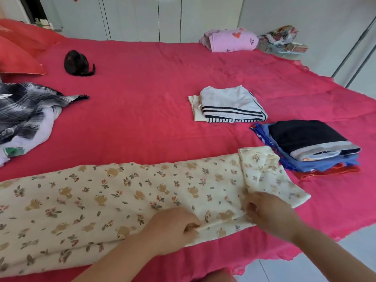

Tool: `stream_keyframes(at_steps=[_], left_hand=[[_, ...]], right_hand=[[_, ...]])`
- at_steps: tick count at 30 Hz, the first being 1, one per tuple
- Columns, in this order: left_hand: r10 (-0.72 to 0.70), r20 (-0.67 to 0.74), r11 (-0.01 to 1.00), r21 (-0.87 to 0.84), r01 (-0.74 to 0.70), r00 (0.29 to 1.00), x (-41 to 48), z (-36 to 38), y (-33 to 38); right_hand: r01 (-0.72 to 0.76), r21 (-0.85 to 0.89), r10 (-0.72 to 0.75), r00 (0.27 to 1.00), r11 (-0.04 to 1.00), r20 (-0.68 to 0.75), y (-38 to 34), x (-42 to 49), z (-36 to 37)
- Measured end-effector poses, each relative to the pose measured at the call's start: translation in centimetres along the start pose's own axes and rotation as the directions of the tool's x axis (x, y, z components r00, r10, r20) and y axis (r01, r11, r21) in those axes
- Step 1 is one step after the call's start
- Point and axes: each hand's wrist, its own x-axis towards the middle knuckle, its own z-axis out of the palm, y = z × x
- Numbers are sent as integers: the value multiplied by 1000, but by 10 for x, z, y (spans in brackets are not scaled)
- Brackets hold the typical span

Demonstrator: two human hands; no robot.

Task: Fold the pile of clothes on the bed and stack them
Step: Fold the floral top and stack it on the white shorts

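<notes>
The cream garment [122,200] lay spread along the near edge of the bed [152,119]. The left hand [173,226] pinched a fold of it. Just beside, the right hand [266,212] gripped the cloth under the turned-in sleeve [264,174].

Far ahead of the left hand [173,226] and off to its left, two red pillows [18,55] lie overlapping. Just right of them, well away from that hand, sits a small black rounded object [78,63], possibly a curled-up animal; the view is too soft to tell. Far ahead of the right hand [266,212], a crumpled colourful printed bag [282,38] rests near white wardrobe doors [142,17]. Pale floor tiles [284,269] show below that hand.
</notes>
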Motion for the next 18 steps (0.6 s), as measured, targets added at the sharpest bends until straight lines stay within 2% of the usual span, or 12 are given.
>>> stream_keyframes(at_steps=[3,5,8,11,14,16,18], left_hand=[[-71,-172,993,-108,53,983,18,-10,9],[-65,-242,995,-86,46,968,30,-10,15],[-58,-150,998,-20,55,987,39,5,25],[-20,-110,995,93,30,994,40,24,32],[-2,-175,995,99,20,985,44,27,32],[13,-205,999,54,-2,979,46,23,31],[37,-255,999,-19,-43,966,44,15,35]], right_hand=[[-65,234,133,948,970,-289,2,17,-13],[-131,279,234,896,951,-378,2,36,-21],[-363,236,419,869,901,-264,2,65,-19],[-492,162,515,841,856,-167,7,81,-3],[-495,170,522,825,852,-217,19,81,-1],[-426,343,529,790,837,-310,32,74,-13],[-311,550,586,681,775,-440,41,57,-32]])
